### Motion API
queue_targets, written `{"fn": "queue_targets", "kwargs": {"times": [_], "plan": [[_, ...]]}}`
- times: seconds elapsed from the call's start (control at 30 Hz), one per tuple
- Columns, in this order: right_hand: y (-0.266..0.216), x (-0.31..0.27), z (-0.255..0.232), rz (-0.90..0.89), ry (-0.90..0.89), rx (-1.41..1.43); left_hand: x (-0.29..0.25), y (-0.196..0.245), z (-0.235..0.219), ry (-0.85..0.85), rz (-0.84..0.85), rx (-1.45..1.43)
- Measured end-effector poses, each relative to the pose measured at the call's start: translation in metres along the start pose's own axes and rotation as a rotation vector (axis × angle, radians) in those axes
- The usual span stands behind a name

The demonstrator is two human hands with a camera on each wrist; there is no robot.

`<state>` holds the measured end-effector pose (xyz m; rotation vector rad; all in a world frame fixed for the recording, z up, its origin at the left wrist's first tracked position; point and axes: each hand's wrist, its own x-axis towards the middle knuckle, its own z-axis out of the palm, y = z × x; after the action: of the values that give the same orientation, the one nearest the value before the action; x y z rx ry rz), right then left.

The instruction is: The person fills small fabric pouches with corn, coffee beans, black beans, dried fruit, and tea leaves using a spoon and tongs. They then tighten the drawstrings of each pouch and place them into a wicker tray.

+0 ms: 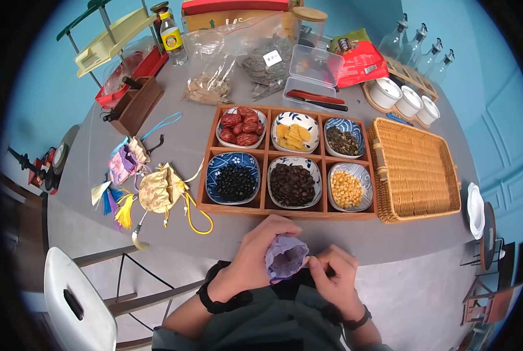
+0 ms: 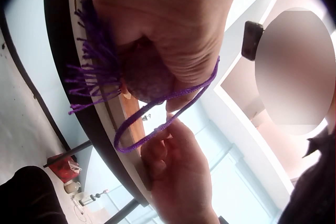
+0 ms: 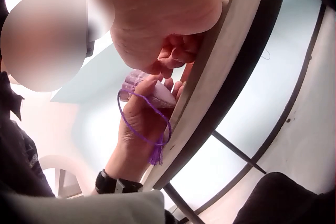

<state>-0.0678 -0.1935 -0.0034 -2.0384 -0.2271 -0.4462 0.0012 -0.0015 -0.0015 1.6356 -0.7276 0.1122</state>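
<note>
My left hand (image 1: 255, 254) grips a purple drawstring pouch (image 1: 278, 270) just off the table's front edge. Its gathered mouth gapes upward, dark inside. A purple cord (image 2: 137, 144) loops from the pouch, and a purple tassel (image 2: 97, 58) hangs below it in the left wrist view. On the other side, my right hand (image 1: 337, 275) pinches the pouch's rim between thumb and finger, its other fingers curled. In the right wrist view the pouch (image 3: 137, 83) shows between both hands.
Ahead stands a wooden compartment tray (image 1: 263, 175) with bowls of red dates (image 1: 241, 127), yellow slices, dried leaves, black beans, dark pieces and corn-like kernels (image 1: 347, 188). A wicker basket (image 1: 416, 169) sits right; a gold pouch (image 1: 159, 190) and a floral pouch (image 1: 127, 161) lie left. Bags and jars stand behind.
</note>
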Motion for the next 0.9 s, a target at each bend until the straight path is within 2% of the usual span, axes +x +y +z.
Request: {"fn": "queue_targets", "kwargs": {"times": [0.13,0.2,0.27,0.33,0.43,0.53,0.6,0.7,0.8,0.9], "plan": [[0.0,0.005,0.0,-0.084,-0.092,-0.082,0.0,-0.002,-0.001,-0.022,-0.012,-0.014],[-0.005,0.006,-0.005,-0.05,-0.13,-0.078,0.0,-0.001,-0.003,-0.032,-0.02,-0.029],[-0.01,0.01,-0.012,0.026,-0.252,-0.062,0.0,0.0,-0.004,-0.067,-0.041,-0.02],[-0.015,0.02,-0.022,0.002,-0.309,-0.08,0.0,0.003,-0.005,-0.061,-0.041,-0.058],[-0.021,0.041,-0.042,0.037,-0.696,-0.14,0.0,0.001,-0.002,-0.042,-0.029,-0.06],[-0.037,0.072,-0.07,0.058,-0.761,-0.117,0.001,0.003,-0.005,-0.019,-0.024,-0.054],[-0.044,0.1,-0.09,-0.035,-0.682,-0.191,0.001,0.005,-0.007,-0.02,-0.043,-0.082],[-0.053,0.155,-0.107,0.019,-0.607,-0.324,0.003,0.005,-0.008,-0.037,-0.036,-0.09],[-0.035,0.213,-0.106,0.044,-0.502,-0.438,0.003,0.004,-0.008,-0.04,-0.038,-0.101],[-0.009,0.257,-0.1,-0.003,-0.455,-0.599,0.002,0.005,-0.011,-0.042,-0.055,-0.117]]}}
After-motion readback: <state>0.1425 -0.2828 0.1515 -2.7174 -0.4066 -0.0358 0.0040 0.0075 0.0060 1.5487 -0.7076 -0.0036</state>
